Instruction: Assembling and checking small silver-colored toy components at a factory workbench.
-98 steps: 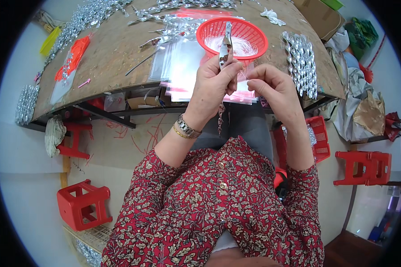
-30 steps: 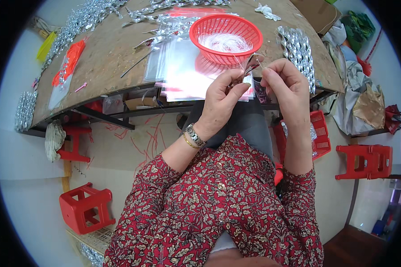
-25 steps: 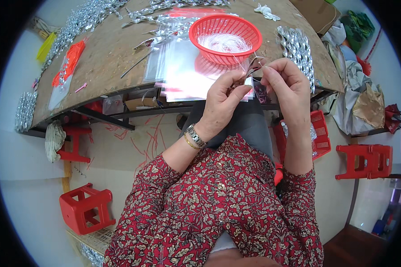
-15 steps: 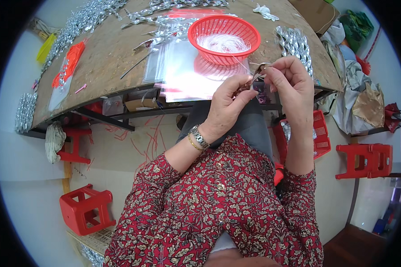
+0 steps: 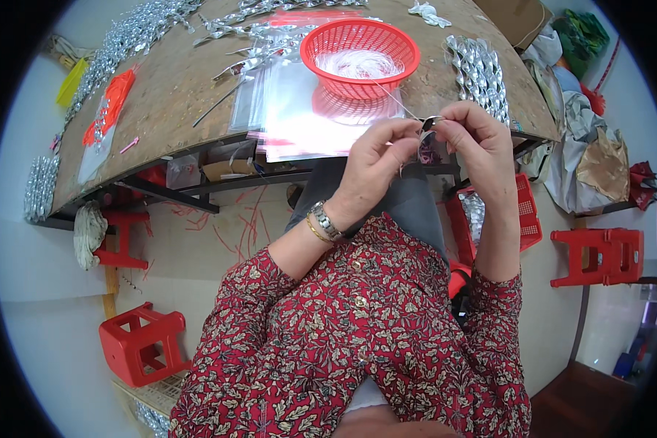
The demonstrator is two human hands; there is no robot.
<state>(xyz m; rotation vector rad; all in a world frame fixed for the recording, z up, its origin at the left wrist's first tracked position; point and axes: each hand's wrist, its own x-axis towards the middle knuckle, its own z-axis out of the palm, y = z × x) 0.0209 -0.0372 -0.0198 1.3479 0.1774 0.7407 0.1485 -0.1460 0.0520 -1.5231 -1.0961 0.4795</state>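
Note:
Both hands are raised just in front of the table's near edge, close together. My left hand (image 5: 378, 159), with a metal watch on its wrist, pinches a small shiny silver strip (image 5: 428, 124) between thumb and fingers. My right hand (image 5: 482, 148) has its thumb and forefinger closed on the strip's other side. A thin pale string (image 5: 400, 101) runs from the hands up to a red plastic basket (image 5: 365, 87), which holds a loose coil of white string (image 5: 360, 64). The basket stands on a stack of clear plastic bags (image 5: 281, 125). Fingers partly hide the strip.
Twisted silver strips (image 5: 478, 69) lie right of the basket, with more (image 5: 135, 36) along the table's far left. A dark thin rod (image 5: 219, 104) and a pink pen-like item (image 5: 130, 145) rest on the table (image 5: 175, 95). Red stools (image 5: 142, 343) and a red crate (image 5: 525, 212) stand below.
My hands have drawn slightly closer together, and the strip between them has turned. The string to the basket now shows as a straight line. The view has shifted a little.

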